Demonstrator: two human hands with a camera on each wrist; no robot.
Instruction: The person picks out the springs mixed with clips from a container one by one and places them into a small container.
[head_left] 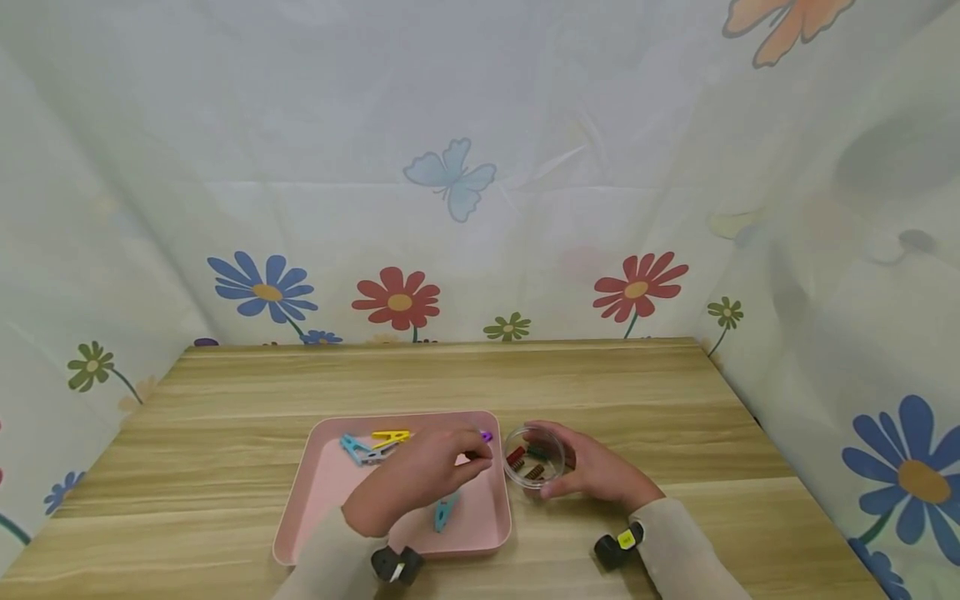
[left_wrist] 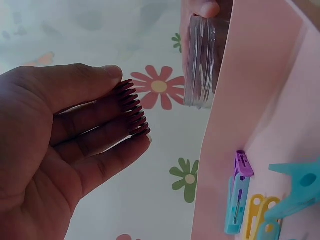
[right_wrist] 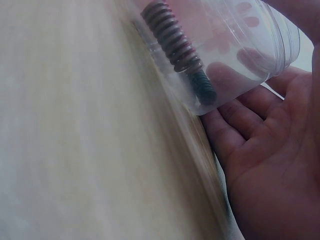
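Observation:
My left hand (head_left: pixel 423 471) is over the right part of the pink tray (head_left: pixel 491 508). Between its thumb and fingers it pinches a dark red coil spring (left_wrist: pixel 134 109), plain in the left wrist view. My right hand (head_left: pixel 600 473) curls round a clear jar (right_wrist: pixel 250 55) just right of the tray. Through the jar's open mouth show a red spring (head_left: pixel 515 456), a green spring (head_left: pixel 536 452) and brown springs (head_left: pixel 535 472). In the right wrist view, a greyish coil and a dark green spring (right_wrist: pixel 202 89) lie against its wall.
Inside the tray lie a blue clothespin (head_left: pixel 445 512), a yellow clothespin (head_left: pixel 392 436), a purple one (head_left: pixel 487 436) and others partly hidden by the left hand. The tray and jar are on a wood-grain table (head_left: pixel 225 467). A flowered curtain (head_left: pixel 510 242) stands behind.

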